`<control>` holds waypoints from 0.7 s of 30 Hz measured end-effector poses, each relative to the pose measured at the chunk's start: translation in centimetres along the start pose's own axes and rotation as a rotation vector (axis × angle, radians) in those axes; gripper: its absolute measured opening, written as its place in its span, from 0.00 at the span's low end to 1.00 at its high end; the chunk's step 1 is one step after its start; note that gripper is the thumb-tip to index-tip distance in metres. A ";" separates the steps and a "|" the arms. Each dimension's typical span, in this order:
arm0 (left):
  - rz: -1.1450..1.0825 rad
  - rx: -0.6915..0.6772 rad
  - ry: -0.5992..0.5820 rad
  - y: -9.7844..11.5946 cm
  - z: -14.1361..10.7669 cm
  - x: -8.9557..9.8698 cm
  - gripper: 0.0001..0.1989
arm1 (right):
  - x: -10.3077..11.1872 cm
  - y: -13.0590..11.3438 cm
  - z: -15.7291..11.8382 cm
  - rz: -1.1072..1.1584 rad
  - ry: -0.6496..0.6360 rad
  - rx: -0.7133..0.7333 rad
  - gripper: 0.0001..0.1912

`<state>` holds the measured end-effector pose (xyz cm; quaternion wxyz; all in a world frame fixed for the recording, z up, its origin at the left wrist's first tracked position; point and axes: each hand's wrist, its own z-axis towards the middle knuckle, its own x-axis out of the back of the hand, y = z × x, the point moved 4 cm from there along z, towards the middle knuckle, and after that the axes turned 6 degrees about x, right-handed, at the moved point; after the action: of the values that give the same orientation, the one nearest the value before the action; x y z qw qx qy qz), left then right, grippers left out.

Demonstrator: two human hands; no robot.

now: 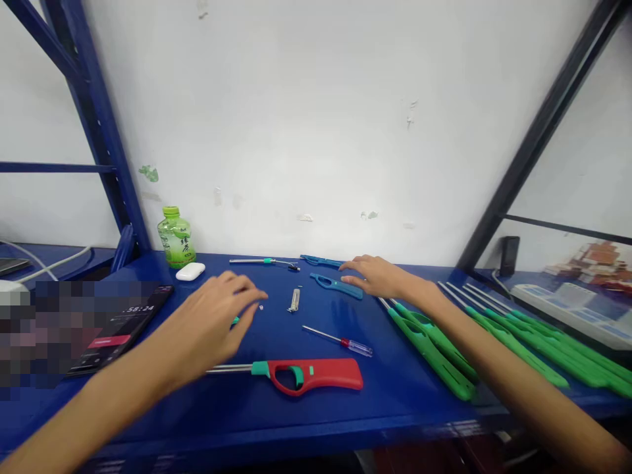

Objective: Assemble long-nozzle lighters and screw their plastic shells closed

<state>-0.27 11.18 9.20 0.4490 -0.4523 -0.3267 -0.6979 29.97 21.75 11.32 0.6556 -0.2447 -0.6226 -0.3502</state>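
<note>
My left hand [217, 322] hovers over the blue table with its fingers apart and nothing between them; a small green piece [235, 320] shows beside it. Fingers spread, my right hand [371, 275] is at a blue lighter shell half [340, 286]; whether it touches the shell I cannot tell. Another blue shell half [320, 261] lies just behind. Between the hands are a small clear part [295, 300] and a screwdriver [345, 343] with a clear and red handle. A red lighter [316, 374] lies near the front edge. A metal tube with wire [251, 261] rests at the back.
Several green lighters [434, 349] lie at the right under my right forearm. A green bottle [176, 238] and a white case [190, 271] stand at the back left. A phone [121, 329] lies at the left. Blue posts [99, 118] flank the table [276, 421], before a white wall.
</note>
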 end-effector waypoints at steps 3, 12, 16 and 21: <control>0.051 0.078 -0.127 -3.1 4.8 -0.1 0.12 | -1.8 1.8 3.1 -0.014 -0.091 -0.013 0.18; 0.074 0.112 -0.059 -4.0 0.7 -2.0 0.20 | -6.4 0.3 0.4 0.033 -0.120 -0.043 0.18; 0.051 0.034 0.054 -1.6 0.0 -1.1 0.23 | -5.9 1.3 0.6 0.152 -0.193 -0.031 0.18; 0.053 -0.071 0.206 2.0 1.0 -0.3 0.23 | -4.3 1.9 1.9 0.299 -0.281 0.030 0.18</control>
<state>1.95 11.36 9.41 0.4821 -0.4023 -0.2420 -0.7397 30.31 25.09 7.45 0.6107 -0.3712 -0.6696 -0.2021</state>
